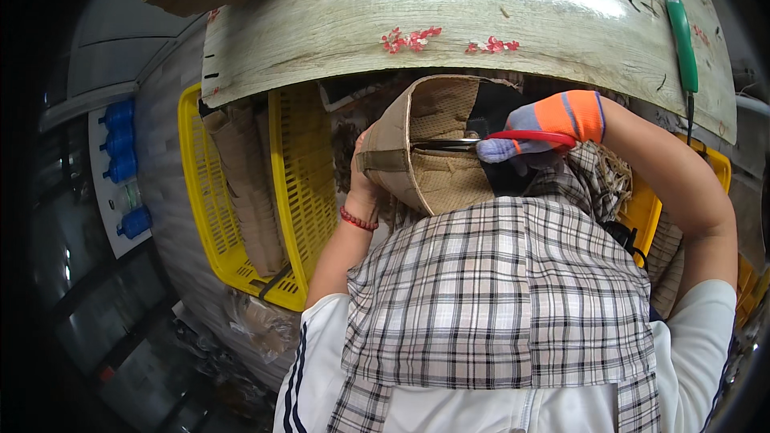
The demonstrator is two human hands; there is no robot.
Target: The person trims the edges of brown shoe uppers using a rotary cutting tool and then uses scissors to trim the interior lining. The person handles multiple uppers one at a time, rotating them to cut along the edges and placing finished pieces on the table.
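1. in the centre of the frame the bare left hand (pixel 365 180) cups the outer side of a tan woven cap-shaped piece with a stiff fabric band (pixel 417 152); its fingers are curled round the band edge, pressed against it, the thumb side mostly hidden behind the piece.
2. the right hand in an orange and grey knitted glove (pixel 553 124) has its fingers closed through the red-handled scissors (pixel 489 142), whose dark blades lie nearly level and point left, into the hollow of the piece. whether the blades are parted or shut cannot be told.
3. judged from this, trimming goes best with the piece held steady by the band, blades kept flat to the inner weave, and short snips so the tips stay away from the left fingers just behind the wall.
4. the tips are the risk: they sit close to the near rim of the piece.
5. room is tight. the pale wood-grain tabletop (pixel 481 24) curves across the upper frame just beyond the hands, and the plaid checked apron (pixel 497 297) fills the lower middle.
6. a yellow plastic crate with stacked tan pieces (pixel 297 168) stands at left, another yellow crate edge (pixel 642 208) under the right forearm.
7. a green pen-like tool (pixel 682 40) lies upper right, well apart.
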